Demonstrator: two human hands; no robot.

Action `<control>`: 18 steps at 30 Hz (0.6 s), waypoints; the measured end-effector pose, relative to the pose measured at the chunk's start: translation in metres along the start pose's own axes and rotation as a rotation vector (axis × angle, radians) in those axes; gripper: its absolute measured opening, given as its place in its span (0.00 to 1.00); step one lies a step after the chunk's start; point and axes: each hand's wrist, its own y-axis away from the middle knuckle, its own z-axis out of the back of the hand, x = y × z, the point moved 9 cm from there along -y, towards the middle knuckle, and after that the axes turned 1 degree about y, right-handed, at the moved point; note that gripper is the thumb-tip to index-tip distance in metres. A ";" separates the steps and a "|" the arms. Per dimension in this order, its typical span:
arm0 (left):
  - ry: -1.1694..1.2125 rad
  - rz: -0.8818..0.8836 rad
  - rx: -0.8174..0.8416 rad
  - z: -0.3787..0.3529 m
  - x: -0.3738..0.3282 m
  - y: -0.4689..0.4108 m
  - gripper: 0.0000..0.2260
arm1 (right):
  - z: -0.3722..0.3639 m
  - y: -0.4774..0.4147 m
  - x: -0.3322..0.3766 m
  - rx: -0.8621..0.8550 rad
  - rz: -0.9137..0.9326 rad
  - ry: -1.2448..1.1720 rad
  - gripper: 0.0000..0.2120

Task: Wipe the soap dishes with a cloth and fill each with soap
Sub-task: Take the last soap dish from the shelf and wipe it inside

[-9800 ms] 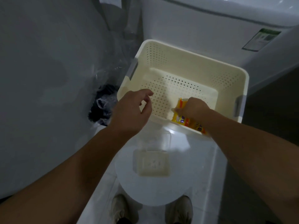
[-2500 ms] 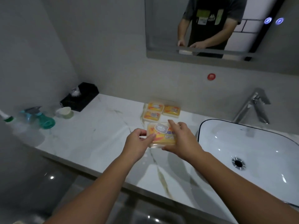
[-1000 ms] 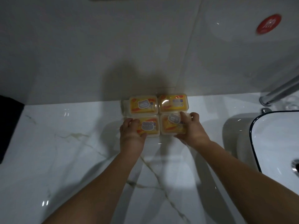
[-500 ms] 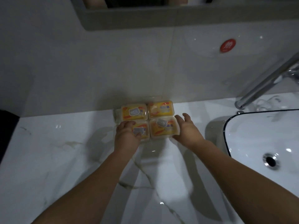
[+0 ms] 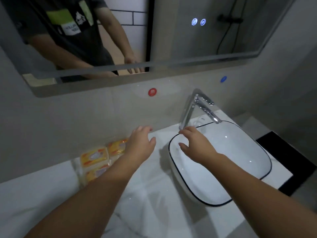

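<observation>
Several clear soap dishes with yellow wrapped soap (image 5: 94,156) sit grouped on the white marble counter (image 5: 145,208) against the back wall, partly hidden by my left forearm. My left hand (image 5: 140,143) hovers open above the counter, to the right of the dishes and apart from them, holding nothing. My right hand (image 5: 195,145) is open over the left rim of the white basin (image 5: 240,162), its fingertips close to the base of the chrome faucet (image 5: 193,109). No cloth is in view.
A wide mirror (image 5: 171,40) hangs above the counter and reflects a person's torso and arms. A red round sticker (image 5: 152,92) and a blue one (image 5: 223,79) are on the wall. A black surface (image 5: 288,160) lies right of the basin.
Both hands have let go of the soap dishes and moved right, towards the basin and faucet. The view has swung up and right, bringing the mirror and whole basin into sight.
</observation>
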 end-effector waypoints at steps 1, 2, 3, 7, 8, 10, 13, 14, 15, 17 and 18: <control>0.011 -0.040 0.021 -0.008 -0.018 -0.001 0.18 | 0.010 0.011 -0.014 -0.014 -0.030 0.012 0.21; 0.021 -0.072 0.043 -0.016 -0.036 0.000 0.18 | 0.019 0.022 -0.029 -0.029 -0.063 0.023 0.21; 0.029 -0.098 0.066 -0.025 -0.052 0.003 0.18 | 0.027 0.034 -0.044 -0.039 -0.099 0.033 0.21; 0.018 -0.204 0.168 -0.060 -0.119 0.022 0.17 | 0.055 0.087 -0.106 -0.078 -0.222 0.036 0.21; 0.000 -0.237 0.188 -0.068 -0.135 0.027 0.17 | 0.061 0.100 -0.121 -0.084 -0.250 0.032 0.21; -0.054 -0.302 0.219 -0.085 -0.170 0.034 0.17 | 0.073 0.128 -0.153 -0.096 -0.298 0.017 0.21; -0.099 -0.387 0.256 -0.114 -0.227 0.049 0.18 | 0.091 0.172 -0.202 -0.106 -0.357 -0.006 0.21; -0.103 -0.408 0.270 -0.125 -0.246 0.055 0.18 | 0.096 0.189 -0.219 -0.110 -0.382 -0.017 0.21; -0.106 -0.426 0.286 -0.137 -0.266 0.062 0.18 | 0.101 0.207 -0.236 -0.114 -0.408 -0.028 0.21; -0.112 -0.460 0.319 -0.163 -0.303 0.081 0.19 | 0.110 0.246 -0.274 -0.124 -0.464 -0.051 0.22; -0.119 -0.482 0.334 -0.178 -0.322 0.092 0.19 | 0.113 0.267 -0.293 -0.127 -0.493 -0.062 0.22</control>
